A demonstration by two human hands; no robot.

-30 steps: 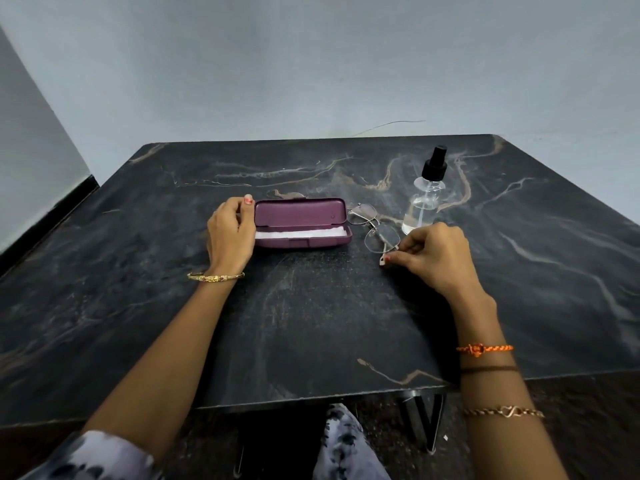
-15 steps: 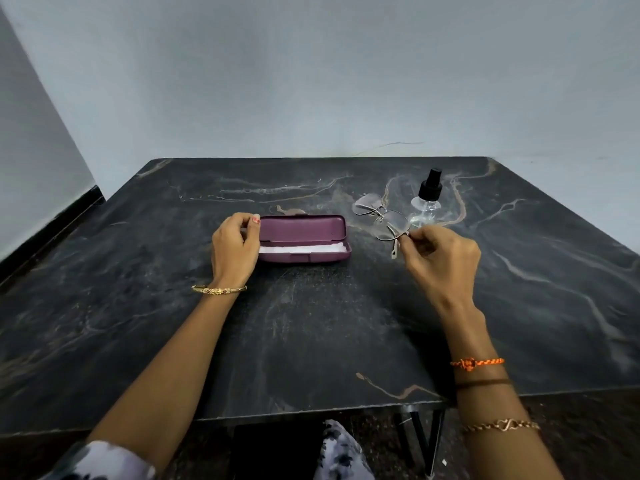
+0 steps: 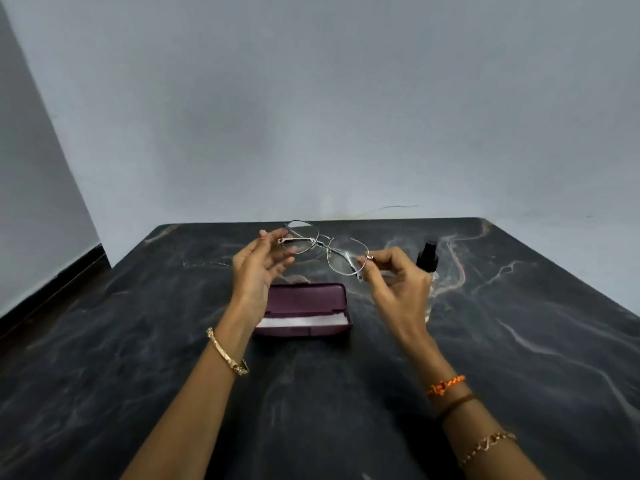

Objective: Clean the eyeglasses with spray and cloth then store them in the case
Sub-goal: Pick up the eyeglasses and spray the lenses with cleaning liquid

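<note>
Thin metal-framed eyeglasses (image 3: 320, 244) hang in the air above the table, folded. My right hand (image 3: 394, 285) pinches their right end between thumb and fingers. My left hand (image 3: 256, 268) is raised at the left lens with its fingers loosely spread; whether it touches the frame I cannot tell. Below them the purple case (image 3: 306, 299) lies open on the table, with a white cloth (image 3: 301, 322) inside it. The clear spray bottle (image 3: 428, 259) with a black nozzle stands just behind my right hand, its body mostly hidden.
The dark marble table (image 3: 519, 341) stands against a grey wall (image 3: 346, 116), with another wall close on the left. Its near edge lies below the frame.
My right hand lifted the eyeglasses off the table and up to the left. My left hand left the case and rose to the glasses' left end. The camera tilted upward.
</note>
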